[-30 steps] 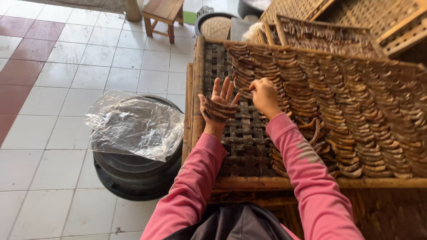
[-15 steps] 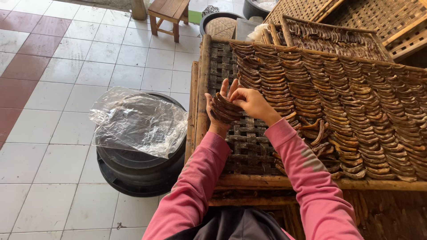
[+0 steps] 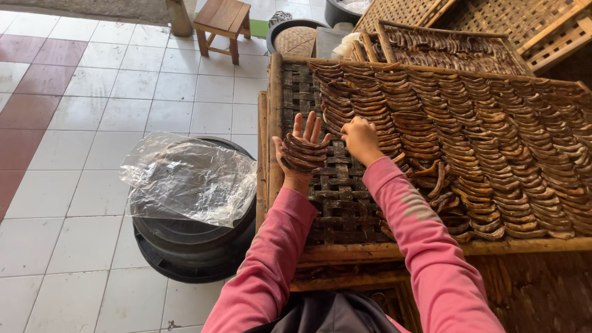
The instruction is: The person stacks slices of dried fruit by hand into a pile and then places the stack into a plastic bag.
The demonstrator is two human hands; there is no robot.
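Head view: left hand (image 3: 300, 154) cups stacked brown strips (image 3: 303, 153), right hand (image 3: 359, 138) pinches strips on the woven tray (image 3: 336, 203) beside a plastic-covered black tub (image 3: 191, 240).

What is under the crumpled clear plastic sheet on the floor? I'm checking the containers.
The crumpled clear plastic sheet lies on a round black tub on white floor tiles. Only the tub's stacked rims show; its inside is covered by the sheet.
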